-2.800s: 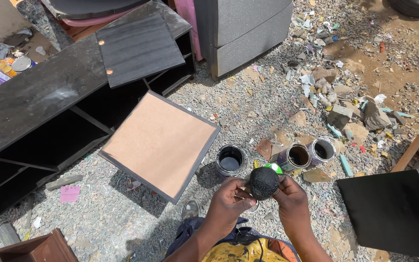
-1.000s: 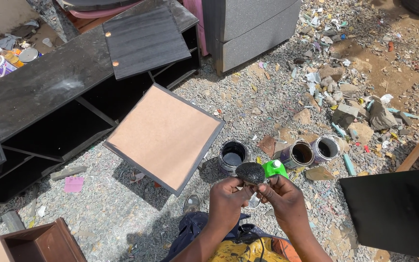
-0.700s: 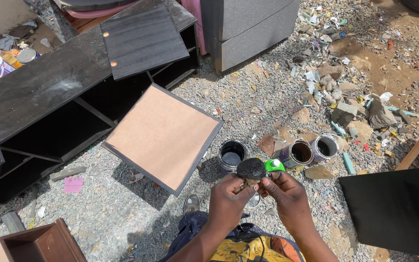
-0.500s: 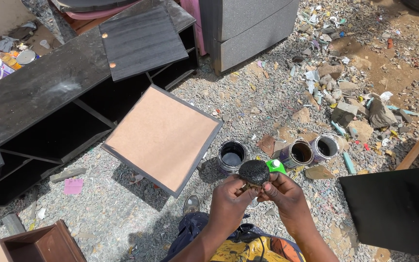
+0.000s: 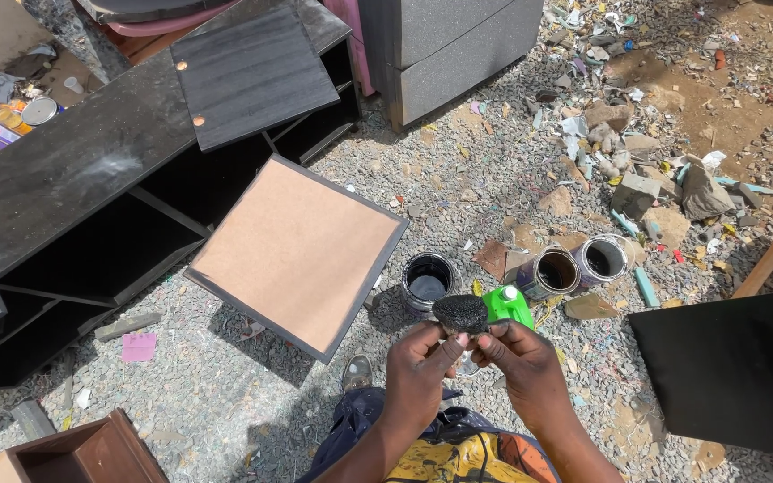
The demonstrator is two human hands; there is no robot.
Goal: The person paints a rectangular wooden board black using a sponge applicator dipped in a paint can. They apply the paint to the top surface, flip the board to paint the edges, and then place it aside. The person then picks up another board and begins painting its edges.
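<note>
Both hands, left hand (image 5: 420, 364) and right hand (image 5: 522, 358), pinch a black sponge (image 5: 460, 314) with closed fingertips; its long axis runs left-right above gravel. Just beyond: green bottle (image 5: 508, 307), open paint tin (image 5: 428, 279), tilted brown board (image 5: 301, 250)

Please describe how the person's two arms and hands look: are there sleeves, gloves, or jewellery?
Both forearms are bare, with no sleeves in view. The left hand and right hand wear no gloves, and I see no rings, watch or bracelet. Dark paint smudges mark the fingertips.
</note>
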